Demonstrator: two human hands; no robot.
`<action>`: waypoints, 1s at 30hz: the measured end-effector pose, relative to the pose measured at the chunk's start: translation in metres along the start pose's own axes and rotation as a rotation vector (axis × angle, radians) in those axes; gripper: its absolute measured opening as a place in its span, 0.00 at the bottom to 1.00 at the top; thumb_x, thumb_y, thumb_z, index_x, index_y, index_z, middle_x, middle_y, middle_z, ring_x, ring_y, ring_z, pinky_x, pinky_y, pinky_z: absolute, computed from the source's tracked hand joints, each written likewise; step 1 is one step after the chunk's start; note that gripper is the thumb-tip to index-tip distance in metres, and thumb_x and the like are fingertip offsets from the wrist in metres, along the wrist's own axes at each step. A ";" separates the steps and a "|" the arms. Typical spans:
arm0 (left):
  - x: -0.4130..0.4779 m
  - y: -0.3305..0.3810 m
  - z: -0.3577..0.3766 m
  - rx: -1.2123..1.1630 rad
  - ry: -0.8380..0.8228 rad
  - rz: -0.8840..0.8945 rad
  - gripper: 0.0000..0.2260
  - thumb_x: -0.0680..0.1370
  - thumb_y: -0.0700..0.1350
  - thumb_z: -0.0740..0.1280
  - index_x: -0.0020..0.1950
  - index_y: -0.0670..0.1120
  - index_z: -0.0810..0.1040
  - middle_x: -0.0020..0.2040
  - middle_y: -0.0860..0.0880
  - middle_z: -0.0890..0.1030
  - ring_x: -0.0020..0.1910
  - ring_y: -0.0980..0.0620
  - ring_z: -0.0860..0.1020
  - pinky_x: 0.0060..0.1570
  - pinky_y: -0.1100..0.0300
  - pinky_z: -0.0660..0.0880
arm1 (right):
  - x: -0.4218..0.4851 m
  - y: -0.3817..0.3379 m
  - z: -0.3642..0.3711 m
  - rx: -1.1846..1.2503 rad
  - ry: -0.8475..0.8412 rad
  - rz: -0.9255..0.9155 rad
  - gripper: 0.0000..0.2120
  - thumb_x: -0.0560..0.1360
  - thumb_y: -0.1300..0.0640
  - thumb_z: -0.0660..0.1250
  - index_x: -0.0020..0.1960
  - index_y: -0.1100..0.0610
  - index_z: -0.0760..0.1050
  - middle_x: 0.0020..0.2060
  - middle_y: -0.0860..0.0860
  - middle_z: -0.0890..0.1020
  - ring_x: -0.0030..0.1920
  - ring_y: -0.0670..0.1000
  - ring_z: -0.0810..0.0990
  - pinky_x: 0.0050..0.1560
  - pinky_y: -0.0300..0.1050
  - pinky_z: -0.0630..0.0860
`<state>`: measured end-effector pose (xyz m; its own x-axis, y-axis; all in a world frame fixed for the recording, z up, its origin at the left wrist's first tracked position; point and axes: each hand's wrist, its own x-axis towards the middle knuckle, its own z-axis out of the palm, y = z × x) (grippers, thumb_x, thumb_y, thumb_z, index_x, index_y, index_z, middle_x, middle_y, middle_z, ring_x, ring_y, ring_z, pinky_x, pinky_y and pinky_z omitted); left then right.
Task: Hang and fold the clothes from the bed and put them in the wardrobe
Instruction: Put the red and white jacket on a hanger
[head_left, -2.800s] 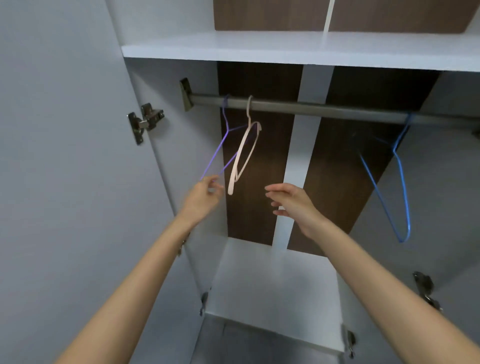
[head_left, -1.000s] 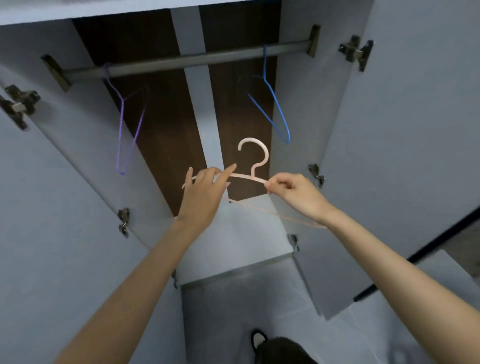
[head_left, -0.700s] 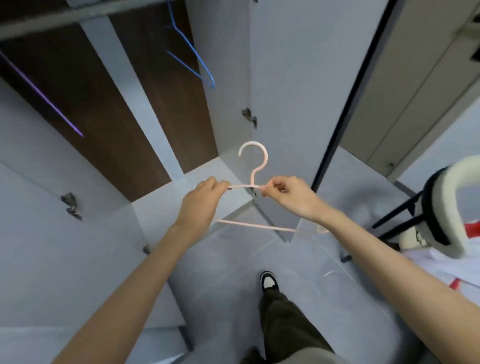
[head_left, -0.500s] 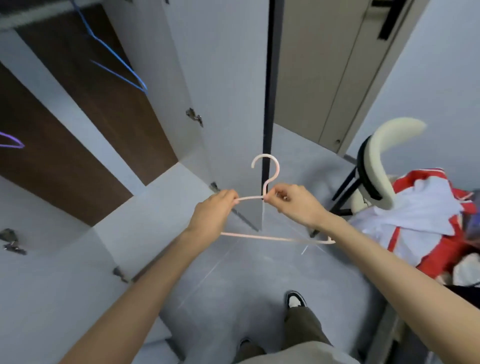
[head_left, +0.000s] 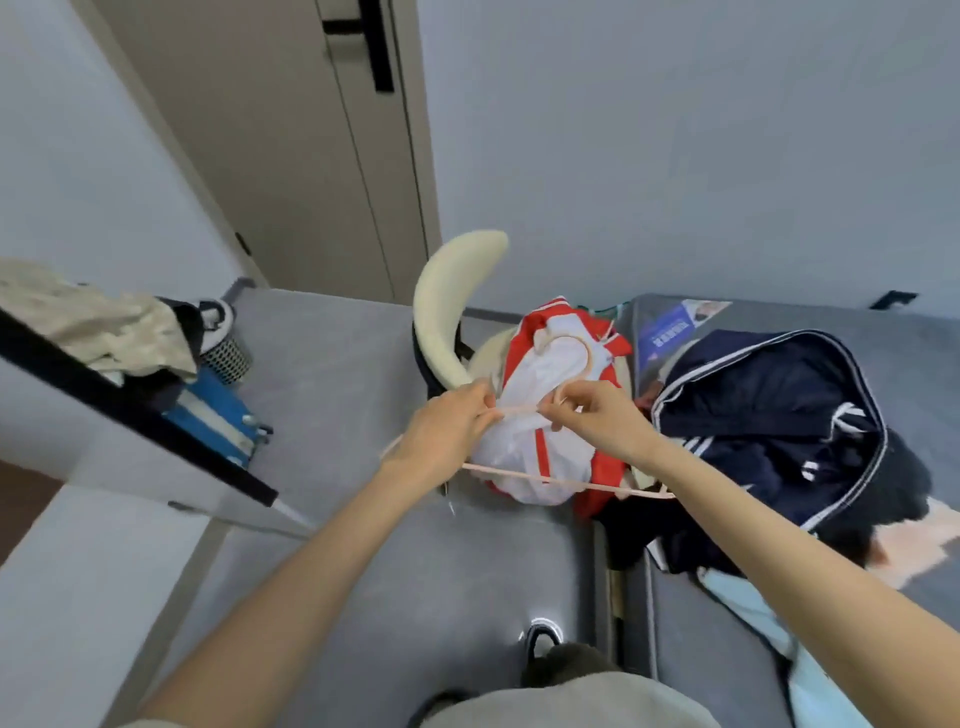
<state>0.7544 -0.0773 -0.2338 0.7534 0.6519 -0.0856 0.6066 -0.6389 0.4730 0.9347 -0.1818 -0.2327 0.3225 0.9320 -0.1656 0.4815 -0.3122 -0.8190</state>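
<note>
Hiding hanger (head_left: 550, 480) corner: left hand (head_left: 441, 434).

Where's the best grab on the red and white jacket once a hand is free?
Probably the collar end of the red and white jacket, from above: it lies bunched on the chair, collar up near the hanger hook, and nothing covers it.

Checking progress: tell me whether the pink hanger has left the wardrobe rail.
Yes. The pink hanger is off the rail, now held by both hands over the red-and-white garment.
</note>
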 end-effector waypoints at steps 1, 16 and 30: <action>0.020 0.010 0.007 -0.018 -0.007 0.033 0.10 0.81 0.50 0.61 0.54 0.44 0.72 0.51 0.46 0.80 0.49 0.43 0.77 0.48 0.49 0.73 | 0.005 0.012 -0.017 0.018 0.021 0.029 0.14 0.76 0.56 0.69 0.31 0.52 0.77 0.37 0.49 0.84 0.39 0.41 0.80 0.41 0.28 0.70; 0.270 0.024 0.093 -0.154 -0.205 0.103 0.17 0.81 0.47 0.61 0.70 0.47 0.69 0.68 0.47 0.72 0.63 0.48 0.73 0.62 0.58 0.71 | 0.125 0.150 -0.144 0.109 0.634 0.502 0.13 0.78 0.53 0.65 0.37 0.53 0.81 0.43 0.42 0.83 0.38 0.42 0.77 0.35 0.30 0.69; 0.442 0.002 0.153 0.004 -0.541 0.110 0.19 0.82 0.45 0.59 0.73 0.46 0.65 0.74 0.46 0.65 0.72 0.47 0.66 0.69 0.56 0.63 | 0.250 0.212 -0.175 0.121 0.673 0.730 0.09 0.78 0.53 0.63 0.46 0.49 0.82 0.47 0.49 0.84 0.51 0.52 0.80 0.51 0.47 0.75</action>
<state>1.1277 0.1470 -0.4049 0.8350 0.2791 -0.4743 0.5167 -0.6939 0.5014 1.2594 -0.0474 -0.3513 0.9184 0.2093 -0.3358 -0.0930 -0.7108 -0.6972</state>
